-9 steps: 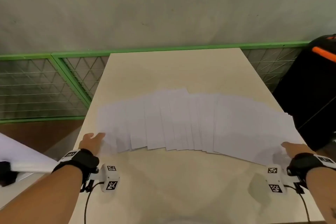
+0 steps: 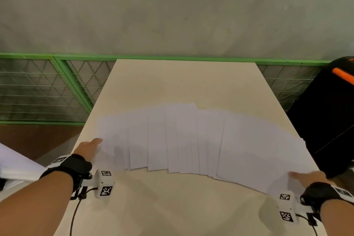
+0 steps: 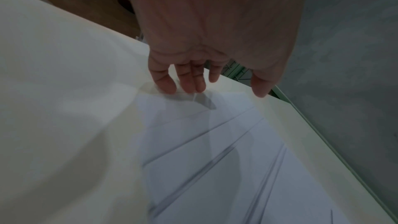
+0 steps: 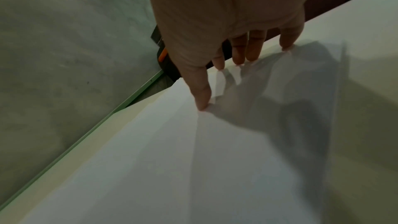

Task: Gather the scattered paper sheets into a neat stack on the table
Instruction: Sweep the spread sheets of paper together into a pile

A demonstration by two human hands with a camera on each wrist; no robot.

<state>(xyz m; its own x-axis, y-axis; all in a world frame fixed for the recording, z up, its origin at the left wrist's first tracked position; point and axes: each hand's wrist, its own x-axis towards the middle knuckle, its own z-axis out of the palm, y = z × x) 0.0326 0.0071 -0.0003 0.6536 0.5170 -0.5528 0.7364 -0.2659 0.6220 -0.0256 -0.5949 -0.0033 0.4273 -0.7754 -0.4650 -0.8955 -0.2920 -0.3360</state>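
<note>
The paper sheets (image 2: 201, 140) lie flat on the worktop (image 2: 182, 82), spread out in a long fan that runs all the way from the left grip (image 2: 87, 148) to the right grip (image 2: 310, 178). Each sheet lies partly over the one beside it, so only thin strips of most sheets show. The left grip is at the left end of the fan. In the left wrist view its fingers (image 3: 189, 81) are straight and a little apart, and their tips touch the edge of the last sheet there. It pinches nothing. The right grip is at the right end of the fan, at the near corner of the big top sheet. In the right wrist view its fingers (image 4: 240, 52) are long and spread, with their tips down on the paper, and the thumb tip presses on the sheet too. The paper is a bit bumpy under those fingers. It holds nothing tight either. Just past the right grip, off the side of the worktop, stands a black thing with an orange stripe (image 2: 333, 111). Beyond the left grip, off the worktop, there is a green fence with wire mesh (image 2: 44, 92). A grey wall (image 2: 172, 15) stands behind it all.
</note>
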